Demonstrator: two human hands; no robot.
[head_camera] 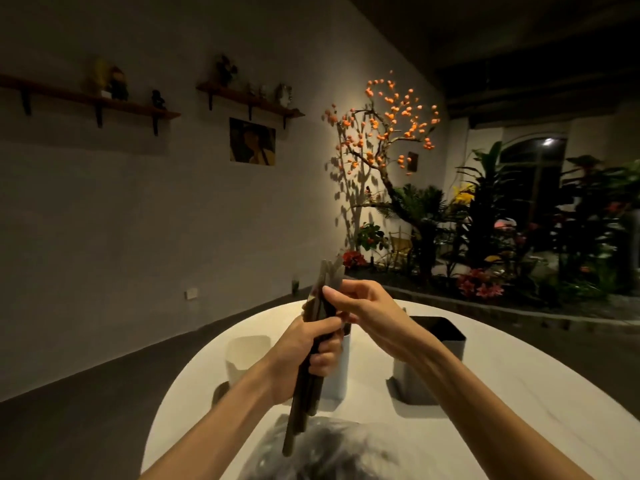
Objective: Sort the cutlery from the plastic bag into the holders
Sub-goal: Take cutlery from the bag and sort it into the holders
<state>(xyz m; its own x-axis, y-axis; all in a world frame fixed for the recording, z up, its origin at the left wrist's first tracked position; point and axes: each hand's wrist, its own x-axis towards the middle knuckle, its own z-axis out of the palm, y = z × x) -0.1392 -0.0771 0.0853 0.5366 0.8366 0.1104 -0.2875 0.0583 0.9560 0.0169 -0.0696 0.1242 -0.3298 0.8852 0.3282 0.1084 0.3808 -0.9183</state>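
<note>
Left hand (313,344) grips the cutlery bundle (308,372) upright; right hand (363,306) pinches one piece's top, holders (438,344) at the desk's far edge.

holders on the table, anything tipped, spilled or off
Nothing stands out. The three holders stand upright on the table; the left hand grips the cutlery bundle, the right hand pinching its top.
</note>
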